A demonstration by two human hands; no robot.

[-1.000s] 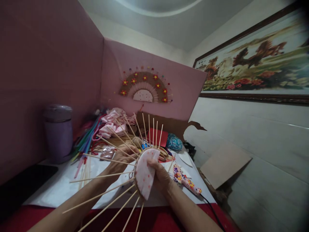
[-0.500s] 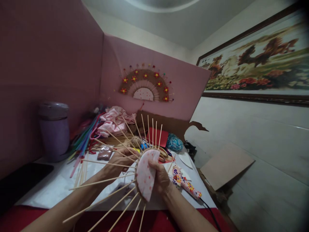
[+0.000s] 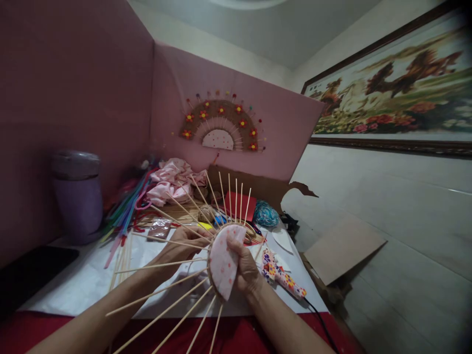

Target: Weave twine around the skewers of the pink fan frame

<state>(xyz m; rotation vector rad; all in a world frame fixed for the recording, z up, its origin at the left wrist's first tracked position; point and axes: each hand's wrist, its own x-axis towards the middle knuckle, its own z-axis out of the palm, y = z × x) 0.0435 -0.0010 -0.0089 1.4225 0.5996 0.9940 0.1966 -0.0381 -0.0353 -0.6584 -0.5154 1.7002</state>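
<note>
My right hand (image 3: 246,268) grips the straight side of a half-circle piece (image 3: 221,260) covered in pale dotted fabric, thumb on its face. Several thin wooden sticks (image 3: 162,265) fan out from the curved edge, which has a brown cord-like rim. Behind the sticks, my left hand (image 3: 188,242) is closed close to that edge, its fingertips partly hidden; what they pinch I cannot make out. A flower-patterned glue gun (image 3: 282,275) with a black cable lies right of my right hand.
Beyond the hands are a twine ball (image 3: 207,214), blue yarn (image 3: 267,213), red sheet (image 3: 239,204), pink cloth (image 3: 173,179) and coloured pipe cleaners (image 3: 127,216). A purple tumbler (image 3: 78,201) stands left. A finished-looking half-circle fan decoration (image 3: 221,115) hangs on the pink board.
The half-circle piece has turned slightly clockwise in my hands, its sticks swinging with it. My left hand stays close to the curved edge. The camera view has shifted a little.
</note>
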